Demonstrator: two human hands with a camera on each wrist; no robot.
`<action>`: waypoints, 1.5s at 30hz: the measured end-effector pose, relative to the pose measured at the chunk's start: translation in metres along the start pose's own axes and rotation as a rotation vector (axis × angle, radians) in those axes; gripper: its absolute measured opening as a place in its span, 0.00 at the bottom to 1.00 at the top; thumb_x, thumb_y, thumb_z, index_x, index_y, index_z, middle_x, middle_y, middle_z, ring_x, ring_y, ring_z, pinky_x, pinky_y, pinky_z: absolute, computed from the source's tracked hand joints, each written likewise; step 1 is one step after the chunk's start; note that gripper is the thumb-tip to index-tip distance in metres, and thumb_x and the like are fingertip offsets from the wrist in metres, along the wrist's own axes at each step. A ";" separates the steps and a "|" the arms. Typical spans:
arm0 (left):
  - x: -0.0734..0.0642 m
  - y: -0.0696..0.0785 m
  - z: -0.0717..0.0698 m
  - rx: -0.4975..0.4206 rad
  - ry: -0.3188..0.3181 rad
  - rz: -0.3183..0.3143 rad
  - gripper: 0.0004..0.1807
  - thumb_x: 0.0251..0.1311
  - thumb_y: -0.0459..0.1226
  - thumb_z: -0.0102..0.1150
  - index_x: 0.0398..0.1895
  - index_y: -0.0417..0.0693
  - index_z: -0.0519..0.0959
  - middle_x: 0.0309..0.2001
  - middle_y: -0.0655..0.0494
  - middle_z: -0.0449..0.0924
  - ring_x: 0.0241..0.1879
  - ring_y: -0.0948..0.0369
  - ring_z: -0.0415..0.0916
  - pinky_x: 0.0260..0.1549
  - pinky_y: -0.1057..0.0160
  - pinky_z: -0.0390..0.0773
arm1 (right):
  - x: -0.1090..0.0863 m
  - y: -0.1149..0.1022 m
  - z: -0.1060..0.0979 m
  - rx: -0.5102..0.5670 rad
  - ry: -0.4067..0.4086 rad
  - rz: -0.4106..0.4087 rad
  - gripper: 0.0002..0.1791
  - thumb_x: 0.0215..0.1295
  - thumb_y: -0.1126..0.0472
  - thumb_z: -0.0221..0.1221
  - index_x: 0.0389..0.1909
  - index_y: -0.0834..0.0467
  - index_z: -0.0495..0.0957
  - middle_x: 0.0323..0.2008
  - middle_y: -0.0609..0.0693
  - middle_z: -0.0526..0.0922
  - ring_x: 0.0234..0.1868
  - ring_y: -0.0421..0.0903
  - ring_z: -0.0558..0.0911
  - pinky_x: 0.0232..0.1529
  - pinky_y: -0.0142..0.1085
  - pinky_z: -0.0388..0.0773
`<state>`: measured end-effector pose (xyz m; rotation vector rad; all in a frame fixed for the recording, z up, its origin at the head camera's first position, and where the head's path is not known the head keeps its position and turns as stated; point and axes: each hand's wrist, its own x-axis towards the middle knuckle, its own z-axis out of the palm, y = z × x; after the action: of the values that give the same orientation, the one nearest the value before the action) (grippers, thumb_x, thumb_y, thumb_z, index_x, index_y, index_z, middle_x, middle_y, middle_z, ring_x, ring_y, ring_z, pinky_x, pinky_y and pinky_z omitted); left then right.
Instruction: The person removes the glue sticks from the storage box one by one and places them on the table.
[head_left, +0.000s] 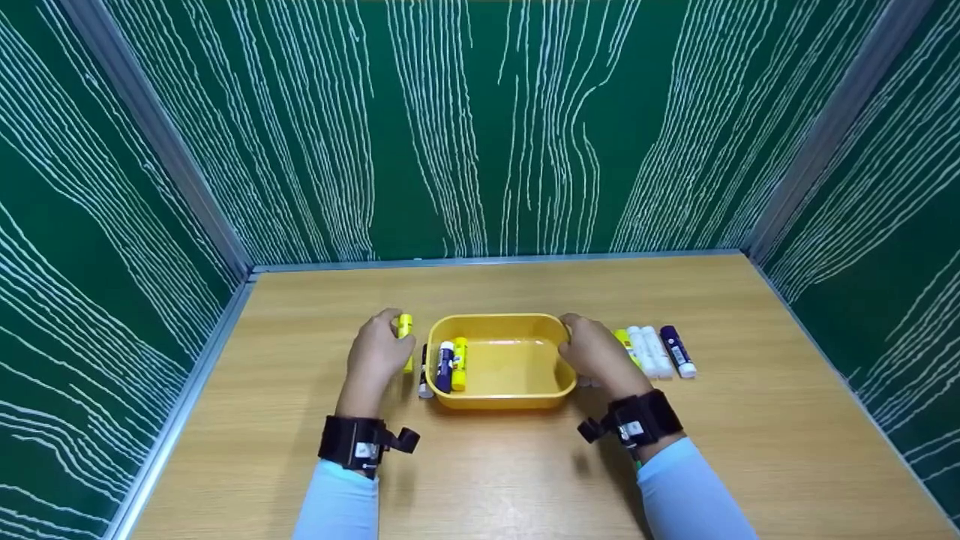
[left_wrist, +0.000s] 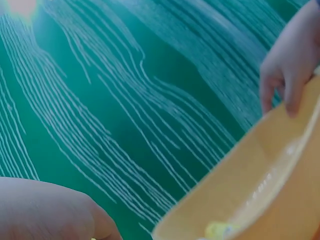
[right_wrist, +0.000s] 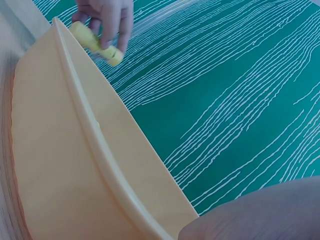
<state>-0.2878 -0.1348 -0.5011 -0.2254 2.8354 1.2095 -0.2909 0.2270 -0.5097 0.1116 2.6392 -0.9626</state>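
My left hand [head_left: 379, 349] holds a yellow glue stick [head_left: 405, 326] just left of a yellow plastic tub [head_left: 502, 400]. In the right wrist view that glue stick [right_wrist: 107, 52] hangs from the fingers near the tub's far end. Fingers of my right hand [head_left: 596, 349] grip the tub's right rim; the left wrist view shows this hand [left_wrist: 292, 65] with fingertips over the edge. Inside the tub, at its left end, lie a dark blue glue stick [head_left: 445, 367] with a white cap and a yellow glue stick [head_left: 460, 364].
Close outside the tub's left wall lies a dark stick [head_left: 424, 375], partly hidden. Right of my right hand are a yellow stick [head_left: 626, 345], white sticks [head_left: 656, 352] and a dark blue one [head_left: 678, 351] in a row. Green, white-lined panels [head_left: 517, 150] enclose the wooden table [head_left: 487, 480].
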 end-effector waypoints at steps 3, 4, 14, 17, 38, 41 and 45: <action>0.004 -0.009 0.007 0.033 -0.038 -0.027 0.35 0.76 0.39 0.65 0.85 0.46 0.72 0.72 0.40 0.83 0.52 0.50 0.84 0.46 0.56 0.85 | 0.000 0.000 0.000 -0.009 0.001 -0.001 0.35 0.83 0.66 0.55 0.88 0.59 0.64 0.69 0.70 0.82 0.33 0.53 0.89 0.26 0.40 0.88; 0.005 -0.012 0.009 0.044 -0.051 -0.034 0.35 0.76 0.39 0.64 0.85 0.45 0.72 0.72 0.40 0.82 0.51 0.50 0.84 0.45 0.57 0.84 | 0.000 0.000 0.000 -0.013 0.001 -0.007 0.35 0.83 0.66 0.55 0.88 0.59 0.64 0.69 0.70 0.82 0.32 0.53 0.89 0.25 0.40 0.87; 0.006 -0.025 0.021 0.061 -0.124 -0.030 0.32 0.77 0.38 0.65 0.82 0.40 0.75 0.72 0.38 0.83 0.59 0.48 0.83 0.59 0.49 0.85 | -0.002 0.002 0.002 -0.028 0.042 -0.066 0.34 0.83 0.66 0.54 0.87 0.61 0.66 0.67 0.71 0.84 0.36 0.52 0.90 0.26 0.39 0.88; 0.006 -0.023 0.023 0.054 -0.127 -0.041 0.32 0.78 0.38 0.65 0.82 0.40 0.75 0.72 0.38 0.83 0.61 0.47 0.83 0.62 0.47 0.85 | -0.001 0.002 0.001 -0.013 0.031 -0.048 0.34 0.83 0.66 0.54 0.87 0.60 0.65 0.68 0.70 0.83 0.37 0.52 0.90 0.27 0.39 0.88; 0.004 -0.020 0.027 0.089 -0.143 -0.013 0.31 0.81 0.43 0.65 0.82 0.43 0.76 0.77 0.40 0.81 0.73 0.44 0.80 0.76 0.40 0.77 | -0.001 0.002 0.000 -0.010 0.018 -0.037 0.34 0.83 0.65 0.55 0.88 0.60 0.65 0.70 0.70 0.82 0.36 0.53 0.89 0.27 0.40 0.88; 0.004 -0.020 0.027 0.114 -0.143 0.003 0.30 0.81 0.43 0.64 0.81 0.42 0.77 0.75 0.39 0.82 0.72 0.44 0.81 0.75 0.40 0.78 | -0.001 0.003 0.000 -0.041 0.036 -0.066 0.33 0.82 0.65 0.55 0.86 0.61 0.67 0.68 0.70 0.84 0.37 0.53 0.90 0.27 0.40 0.88; 0.003 -0.017 0.027 0.165 -0.140 -0.005 0.31 0.82 0.43 0.63 0.82 0.41 0.76 0.76 0.38 0.81 0.73 0.43 0.81 0.75 0.40 0.78 | -0.001 0.004 0.001 -0.061 0.045 -0.084 0.33 0.82 0.65 0.55 0.86 0.61 0.68 0.67 0.70 0.84 0.39 0.52 0.90 0.29 0.40 0.88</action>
<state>-0.2887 -0.1279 -0.5323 -0.1340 2.7908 0.9435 -0.2890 0.2298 -0.5125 0.0084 2.7306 -0.9153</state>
